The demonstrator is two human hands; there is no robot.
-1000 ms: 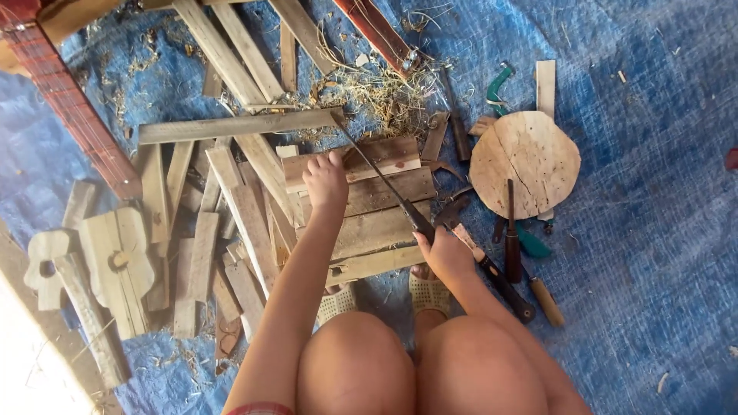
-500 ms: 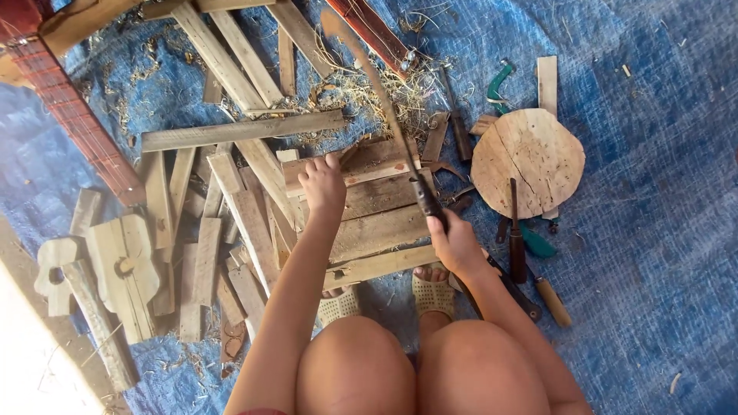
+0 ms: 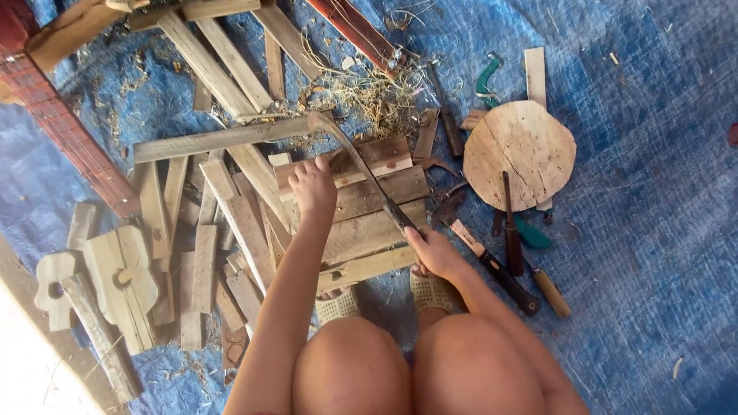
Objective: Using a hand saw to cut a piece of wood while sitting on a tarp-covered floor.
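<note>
I squat on a blue tarp over a stack of wooden planks [image 3: 369, 223]. My left hand [image 3: 313, 187] presses down on a small piece of wood [image 3: 283, 166] lying on the top plank. My right hand [image 3: 434, 253] grips the dark handle of a long curved blade [image 3: 350, 154]. The blade slants up and left across the planks, its hooked tip near a long horizontal slat [image 3: 223, 138].
A round wooden disc [image 3: 520, 154] lies to the right, with chisels [image 3: 511, 230] and a hammer [image 3: 492, 265] beside it. Loose slats [image 3: 207, 253] and cut-out wooden shapes [image 3: 115, 280] lie at left. Wood shavings [image 3: 369, 96] are heaped beyond the planks.
The blade was raised up and away half a second ago; it has swung down and left, and now lies low across the planks. My left hand has stayed on the wood.
</note>
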